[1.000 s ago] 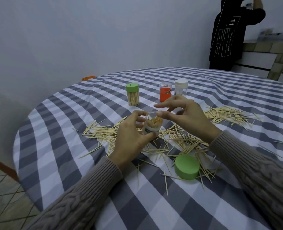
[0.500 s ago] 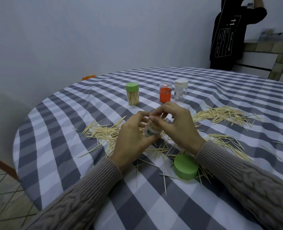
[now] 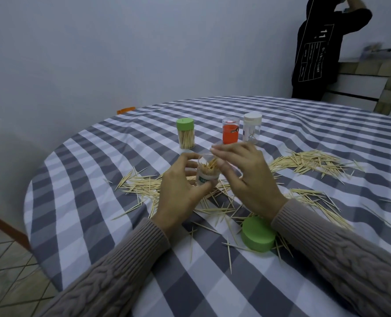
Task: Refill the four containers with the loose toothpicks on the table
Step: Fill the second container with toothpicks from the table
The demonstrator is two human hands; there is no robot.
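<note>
My left hand (image 3: 178,191) grips an open clear container (image 3: 207,172) packed with toothpicks, tilted a little over the table. My right hand (image 3: 247,177) hovers at its mouth, fingertips over the toothpick ends; whether it pinches any I cannot tell. Its green lid (image 3: 258,236) lies flat near my right wrist. Loose toothpicks (image 3: 309,161) are strewn in piles to the right and under my hands. Farther back stand a green-lidded container (image 3: 185,136) full of toothpicks, an orange one (image 3: 230,133) without a lid and a white-lidded clear one (image 3: 251,129).
The round table carries a grey and white checked cloth (image 3: 98,202). Its edge falls away at the left over a tiled floor. A person in a black top (image 3: 316,53) stands at the back right by a tiled counter.
My right hand has lifted slightly from the container's mouth and its fingers have spread. The left hand keeps its hold on the container.
</note>
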